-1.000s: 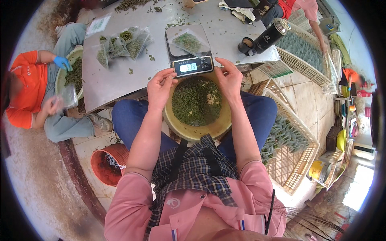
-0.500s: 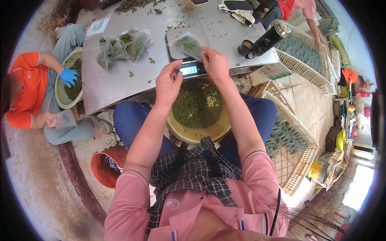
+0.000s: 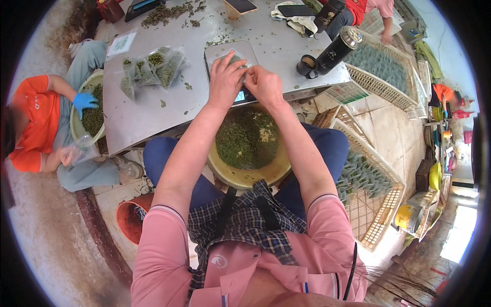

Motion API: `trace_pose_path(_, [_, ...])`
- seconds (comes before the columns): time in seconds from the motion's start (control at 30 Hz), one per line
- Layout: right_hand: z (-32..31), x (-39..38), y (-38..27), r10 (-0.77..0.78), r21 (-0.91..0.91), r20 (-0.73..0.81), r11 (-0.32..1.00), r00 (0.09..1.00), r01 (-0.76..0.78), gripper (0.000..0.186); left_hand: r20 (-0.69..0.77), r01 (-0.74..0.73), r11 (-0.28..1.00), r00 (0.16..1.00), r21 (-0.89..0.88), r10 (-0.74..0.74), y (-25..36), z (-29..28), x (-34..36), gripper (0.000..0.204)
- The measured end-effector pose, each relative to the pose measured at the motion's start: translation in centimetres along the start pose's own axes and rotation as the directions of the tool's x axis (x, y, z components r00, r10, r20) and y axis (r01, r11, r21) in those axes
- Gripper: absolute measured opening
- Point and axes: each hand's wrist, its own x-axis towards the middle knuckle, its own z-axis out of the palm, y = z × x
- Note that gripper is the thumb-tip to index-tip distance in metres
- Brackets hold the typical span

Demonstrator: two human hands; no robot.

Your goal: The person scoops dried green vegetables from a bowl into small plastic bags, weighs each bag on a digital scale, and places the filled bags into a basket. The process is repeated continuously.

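A small clear plastic bag of green herb bits (image 3: 247, 65) is at the digital scale (image 3: 248, 47), partly covered by my hands. My left hand (image 3: 224, 84) has its fingers bent over the bag's left side and holds it near the edge. Close beside it, my right hand (image 3: 265, 86) pinches the bag's near edge between thumb and fingers. The scale's lit display is mostly hidden behind my hands. Below, between my knees, stands a yellow basin (image 3: 276, 176) holding loose green herb (image 3: 238, 140) with a paler patch.
Several filled bags (image 3: 153, 69) stand on the metal table (image 3: 138, 112) to the left. A black thermos (image 3: 337, 48) and its cup (image 3: 307, 66) are right. Crates (image 3: 381, 225) of bags sit on the floor, near a red bucket (image 3: 134, 217). A blue-gloved co-worker (image 3: 36, 112) works at left.
My left hand has moved from the scale's near left corner up onto the bag. My right hand has shifted slightly left and down, and the display is now mostly covered.
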Motion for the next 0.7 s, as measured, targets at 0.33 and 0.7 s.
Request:
trace_pose_path(0.33, [-2.0,-5.2,0.3,0.179,0.379,0.126,0.901,0.976,-0.214,0.015,-0.019,0.053,0.994,0.998,-0.098,-0.055,-0.9,0.2,-0.9,0.043])
trace_pose_path(0.7, [-1.8,-4.9,-1.9,-0.327,-0.200,-0.250,0.938,0.911,0.281,0.024,0.062,0.299,0.930,0.954,-0.212,-0.292,0.9,-5.5,-4.3,0.076])
